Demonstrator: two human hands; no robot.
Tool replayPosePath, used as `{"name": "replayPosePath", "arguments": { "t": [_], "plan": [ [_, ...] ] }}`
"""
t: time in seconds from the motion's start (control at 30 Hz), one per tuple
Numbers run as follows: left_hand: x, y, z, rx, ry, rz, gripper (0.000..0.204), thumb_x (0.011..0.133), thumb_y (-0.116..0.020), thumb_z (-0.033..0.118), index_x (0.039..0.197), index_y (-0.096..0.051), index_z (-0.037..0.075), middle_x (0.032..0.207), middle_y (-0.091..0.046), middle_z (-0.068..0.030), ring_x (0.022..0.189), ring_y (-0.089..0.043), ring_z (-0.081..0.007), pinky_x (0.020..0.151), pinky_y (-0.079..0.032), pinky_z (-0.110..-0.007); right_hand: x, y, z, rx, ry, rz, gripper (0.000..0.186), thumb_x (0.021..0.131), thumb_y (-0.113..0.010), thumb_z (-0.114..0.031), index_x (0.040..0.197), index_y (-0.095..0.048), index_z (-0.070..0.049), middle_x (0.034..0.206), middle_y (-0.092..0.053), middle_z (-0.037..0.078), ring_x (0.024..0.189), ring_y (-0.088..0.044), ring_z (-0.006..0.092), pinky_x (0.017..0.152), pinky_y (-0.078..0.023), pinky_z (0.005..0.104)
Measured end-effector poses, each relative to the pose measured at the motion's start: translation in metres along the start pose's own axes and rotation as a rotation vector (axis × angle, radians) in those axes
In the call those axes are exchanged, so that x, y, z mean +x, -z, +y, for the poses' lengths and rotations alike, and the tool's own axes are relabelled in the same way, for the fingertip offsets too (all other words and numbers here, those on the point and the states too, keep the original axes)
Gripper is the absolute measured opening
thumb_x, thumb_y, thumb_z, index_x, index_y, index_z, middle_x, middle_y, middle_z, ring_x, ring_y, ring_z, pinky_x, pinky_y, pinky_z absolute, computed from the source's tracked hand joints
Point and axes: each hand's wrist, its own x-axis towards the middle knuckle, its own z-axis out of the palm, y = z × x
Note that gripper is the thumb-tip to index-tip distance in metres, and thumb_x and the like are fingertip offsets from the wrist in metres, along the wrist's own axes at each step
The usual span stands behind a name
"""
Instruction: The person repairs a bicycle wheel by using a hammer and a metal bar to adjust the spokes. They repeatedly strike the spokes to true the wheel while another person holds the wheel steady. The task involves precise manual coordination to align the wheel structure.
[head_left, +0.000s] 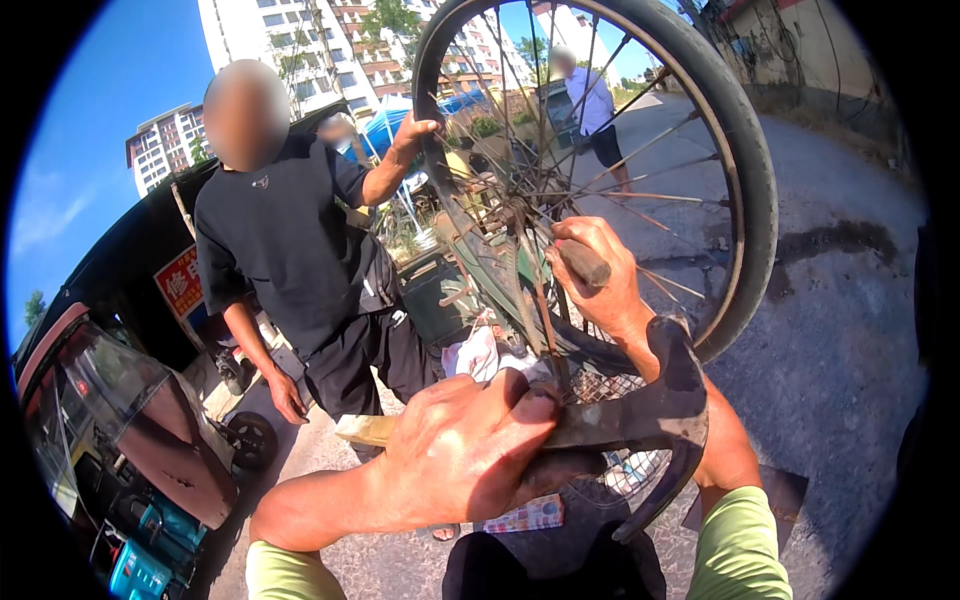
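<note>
A spoked bicycle wheel (752,170) stands raised in front of me, its dark tyre uppermost. Near the hub, my right hand (610,290) is closed around a brown, blunt-ended handle (583,263); the tool's working end is hidden. Lower down, my left hand (465,450) is closed with its fingers curled under, beside the thin rods below the hub. What it grips is covered by the hand. A yellowish piece (365,430) sticks out on its left side, and a worn dark curved part (680,400) extends on its right, below my right wrist.
Facing me, a person in a dark T-shirt (285,230) rests one hand (412,135) on the tyre. Another person (590,105) stands farther back on the road. A covered vehicle (150,420) is at left. A wire basket (600,388) and a printed packet (527,514) lie low down.
</note>
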Motion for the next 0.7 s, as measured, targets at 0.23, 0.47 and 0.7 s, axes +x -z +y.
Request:
{"name": "replayPosePath", "arguments": {
  "t": [0.23,0.47,0.7],
  "plan": [
    [0.006,-0.009,-0.022,0.166,0.247,-0.197,0.04,0.082,-0.077,0.034,0.095,-0.058,0.001,0.072,-0.053,-0.0117,0.058,-0.061,-0.0324,0.049,-0.047,-0.04,-0.003,0.002,0.006,-0.01,0.038,-0.003,0.027,0.082,-0.075,-0.003,0.105,-0.061,-0.003,0.105,-0.065,0.015,0.093,-0.067,0.0288,0.081,-0.054,0.0338],
    [0.007,0.002,-0.009,0.085,0.054,-0.096,0.039,0.077,-0.081,0.028,0.098,-0.058,0.003,0.072,-0.053,-0.0113,0.056,-0.059,-0.033,0.049,-0.046,-0.041,0.001,-0.001,-0.001,-0.036,0.027,-0.01,0.028,0.082,-0.077,-0.005,0.104,-0.062,-0.002,0.103,-0.066,0.014,0.092,-0.067,0.0292,0.079,-0.054,0.035],
    [0.01,-0.003,-0.015,0.177,0.187,-0.147,0.042,0.081,-0.077,0.037,0.097,-0.06,0.003,0.073,-0.057,-0.011,0.055,-0.059,-0.0309,0.049,-0.046,-0.041,0.0,-0.002,-0.003,-0.058,0.022,-0.022,0.026,0.081,-0.077,-0.004,0.103,-0.063,-0.004,0.103,-0.067,0.012,0.09,-0.068,0.0297,0.077,-0.055,0.0351]
  ]
}}
